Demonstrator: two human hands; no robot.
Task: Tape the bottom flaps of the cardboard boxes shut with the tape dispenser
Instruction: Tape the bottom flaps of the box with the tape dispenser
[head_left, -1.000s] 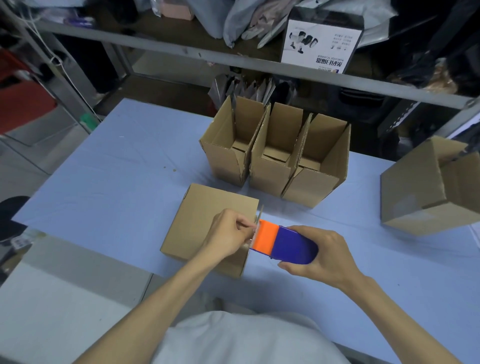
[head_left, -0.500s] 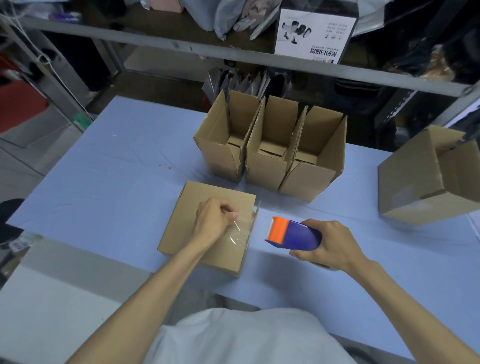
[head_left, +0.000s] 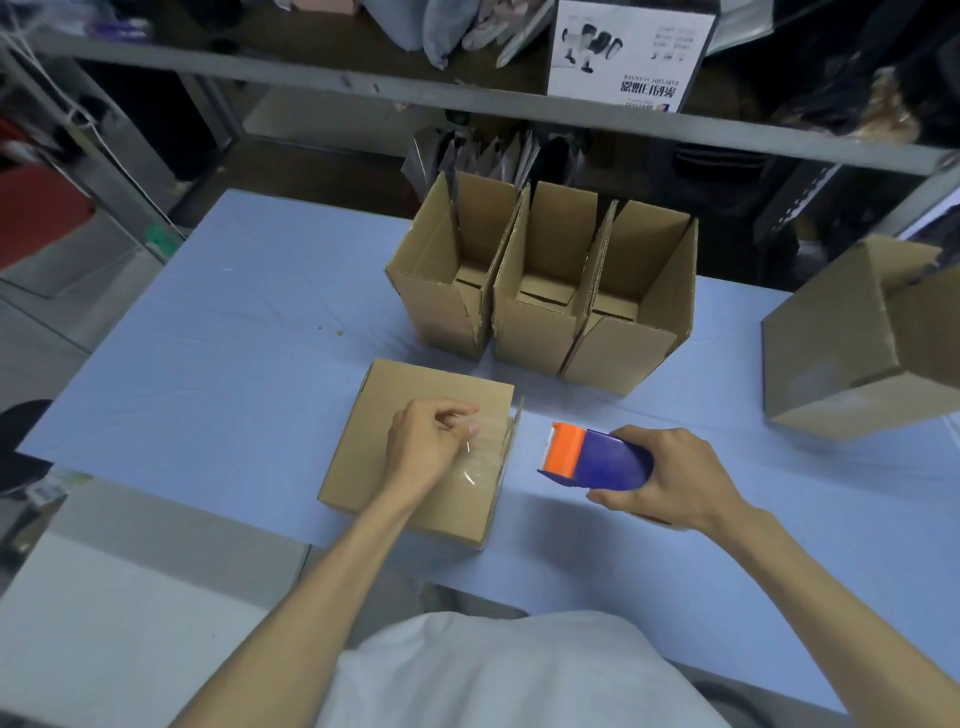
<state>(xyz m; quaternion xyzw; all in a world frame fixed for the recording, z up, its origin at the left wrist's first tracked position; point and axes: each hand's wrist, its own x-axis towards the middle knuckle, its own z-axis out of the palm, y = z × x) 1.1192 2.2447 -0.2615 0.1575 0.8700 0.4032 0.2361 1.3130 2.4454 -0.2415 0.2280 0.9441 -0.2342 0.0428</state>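
Note:
A small cardboard box (head_left: 395, 415) lies bottom-up near the table's front edge, with a strip of clear tape (head_left: 480, 467) across its right side. My left hand (head_left: 428, 447) rests on that box, fingers curled over the tape. To the right of the box, just above the table, my right hand (head_left: 670, 475) grips a blue tape dispenser (head_left: 602, 460) with an orange front. The dispenser is apart from the box.
Three open cardboard boxes (head_left: 540, 291) stand side by side behind the taped one. A larger box (head_left: 852, 343) lies at the right edge. The light blue table (head_left: 218, 332) spreads to the left. A metal shelf rail (head_left: 467, 104) crosses behind.
The dispenser has come off the box and moved right. My left hand went from the box's right edge onto the tape on its top.

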